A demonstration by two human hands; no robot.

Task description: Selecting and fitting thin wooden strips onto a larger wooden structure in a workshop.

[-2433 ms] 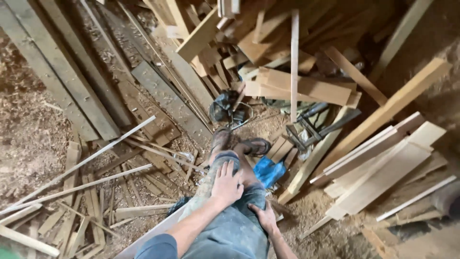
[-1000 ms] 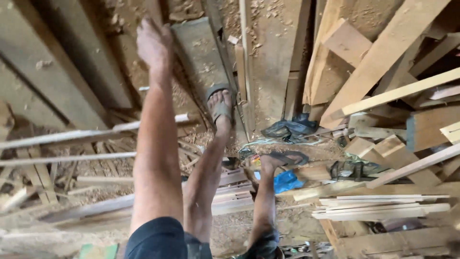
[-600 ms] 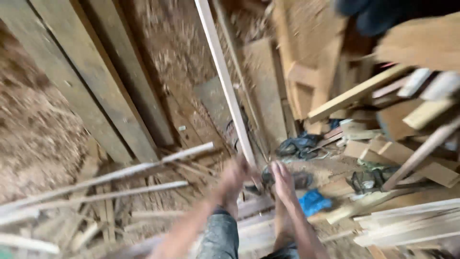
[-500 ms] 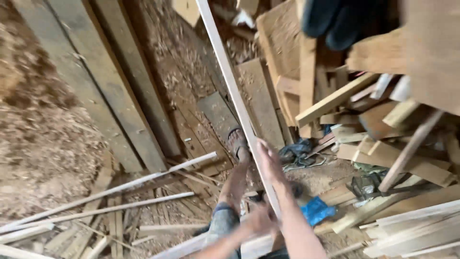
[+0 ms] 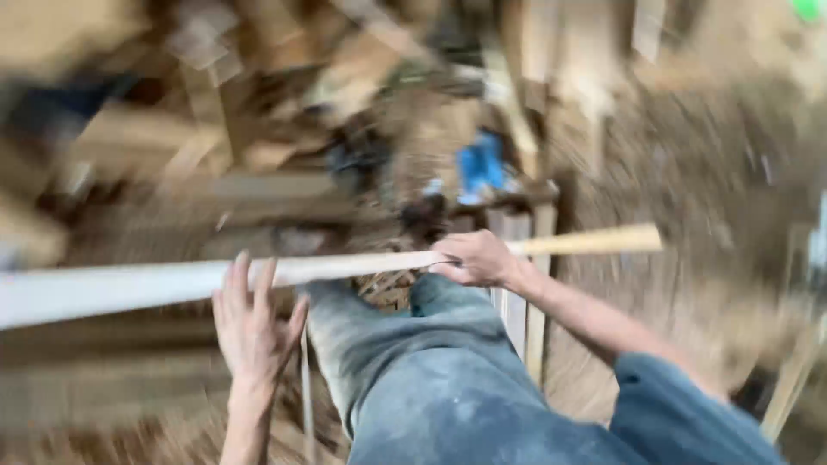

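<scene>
The view is badly blurred by motion. A long pale wooden strip (image 5: 172,282) runs across the frame from the left edge to the right of middle. My right hand (image 5: 478,258) is closed around it near its right end. My left hand (image 5: 251,320) is spread with fingers apart just below and against the strip, and whether it bears on the wood I cannot tell. My legs in dusty blue trousers (image 5: 431,379) fill the lower middle.
A heap of wooden planks and offcuts (image 5: 215,129) lies blurred at the top left. A blue object (image 5: 482,164) sits beyond my knees. Sawdust covers the floor (image 5: 689,172) at the right. Upright slats (image 5: 517,258) stand by my right leg.
The camera has swung sharply. The strip that stood steeply upward before me now lies almost level across the view, my right hand gripping it and my left hand opened beneath it.
</scene>
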